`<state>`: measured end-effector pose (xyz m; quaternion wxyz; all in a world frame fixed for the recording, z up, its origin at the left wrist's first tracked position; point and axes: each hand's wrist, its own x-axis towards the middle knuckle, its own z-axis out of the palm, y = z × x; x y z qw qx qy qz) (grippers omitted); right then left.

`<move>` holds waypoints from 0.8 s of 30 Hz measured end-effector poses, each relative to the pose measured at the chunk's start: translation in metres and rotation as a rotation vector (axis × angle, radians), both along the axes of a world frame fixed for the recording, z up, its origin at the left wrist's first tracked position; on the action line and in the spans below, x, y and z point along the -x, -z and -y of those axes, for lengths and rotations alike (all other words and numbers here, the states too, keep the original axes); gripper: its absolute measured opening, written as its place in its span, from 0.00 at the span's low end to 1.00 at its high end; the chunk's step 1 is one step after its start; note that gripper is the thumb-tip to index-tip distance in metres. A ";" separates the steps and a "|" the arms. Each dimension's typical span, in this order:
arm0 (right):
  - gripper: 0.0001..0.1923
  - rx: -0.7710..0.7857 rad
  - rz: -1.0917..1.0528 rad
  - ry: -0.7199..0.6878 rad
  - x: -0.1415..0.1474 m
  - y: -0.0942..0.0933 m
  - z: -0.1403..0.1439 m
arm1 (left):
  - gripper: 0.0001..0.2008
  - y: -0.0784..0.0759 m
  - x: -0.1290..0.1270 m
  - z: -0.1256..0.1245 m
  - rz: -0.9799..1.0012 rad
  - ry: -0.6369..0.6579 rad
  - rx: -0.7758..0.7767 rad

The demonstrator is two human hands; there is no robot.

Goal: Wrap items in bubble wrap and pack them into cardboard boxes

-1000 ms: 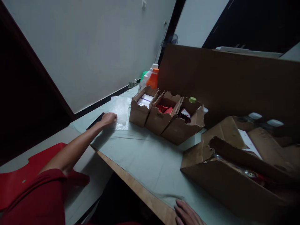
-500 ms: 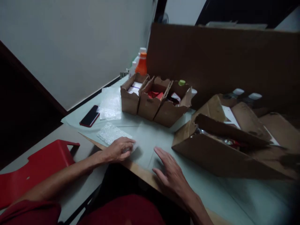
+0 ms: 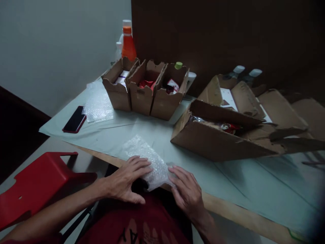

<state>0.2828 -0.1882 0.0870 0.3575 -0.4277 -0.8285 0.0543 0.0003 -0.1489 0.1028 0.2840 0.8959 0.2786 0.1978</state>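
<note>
A clear bubble-wrap piece (image 3: pixel 148 154) lies at the table's front edge, its near corner hanging over. My left hand (image 3: pixel 127 179) rests with its fingers flat on the near left part of it, thumb spread well away. At the right edge of the bubble wrap, my right hand (image 3: pixel 186 188) has its fingers bent around the border, with the thumb lower down. Whether anything is inside the bubble wrap cannot be made out. Further back on the left, more bubble wrap (image 3: pixel 99 101) lies flat beside a dark phone (image 3: pixel 74 119) with a red edge.
Three cardboard bins (image 3: pixel 141 98) holding small packets stand behind my hands. A larger cardboard box (image 3: pixel 215 142) sits to the right, with more open boxes behind it. An orange bottle (image 3: pixel 129 45) stands at the back. Left of the table is a red plastic stool (image 3: pixel 48 183).
The bubble wrap has moved right and toward me, between both hands. My left hand has opened out over it, and my right hand has come to its right edge. The view has shifted too.
</note>
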 end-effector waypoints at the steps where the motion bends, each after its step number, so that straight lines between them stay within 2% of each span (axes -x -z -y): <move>1: 0.17 -0.005 0.008 0.027 -0.004 0.001 0.013 | 0.45 0.004 -0.001 0.003 -0.022 0.001 -0.016; 4: 0.17 0.015 0.031 0.065 -0.006 0.012 0.048 | 0.36 0.020 -0.005 0.010 -0.114 -0.024 -0.051; 7: 0.16 0.035 0.036 0.092 0.000 0.022 0.066 | 0.31 0.031 -0.008 0.016 -0.151 -0.066 -0.091; 10: 0.15 0.064 -0.051 0.084 0.009 0.022 0.066 | 0.36 0.025 -0.008 0.024 -0.093 0.004 -0.078; 13: 0.13 0.185 -0.169 0.069 0.017 0.014 0.050 | 0.41 0.012 -0.008 0.036 -0.009 0.039 0.071; 14: 0.12 0.230 -0.190 0.079 0.019 0.011 0.042 | 0.42 0.009 -0.008 0.039 0.019 -0.003 0.124; 16: 0.10 0.301 -0.192 0.114 0.023 0.010 0.024 | 0.40 0.007 -0.011 0.042 0.060 -0.172 0.176; 20: 0.15 0.299 -0.111 0.184 0.022 0.015 -0.004 | 0.28 0.020 -0.026 0.035 0.025 -0.572 0.129; 22: 0.18 0.233 -0.082 0.237 0.016 0.016 -0.006 | 0.26 0.029 -0.032 0.029 -0.011 -0.651 0.086; 24: 0.19 0.159 -0.063 0.254 0.008 0.014 0.000 | 0.26 0.036 -0.036 0.024 -0.021 -0.672 0.047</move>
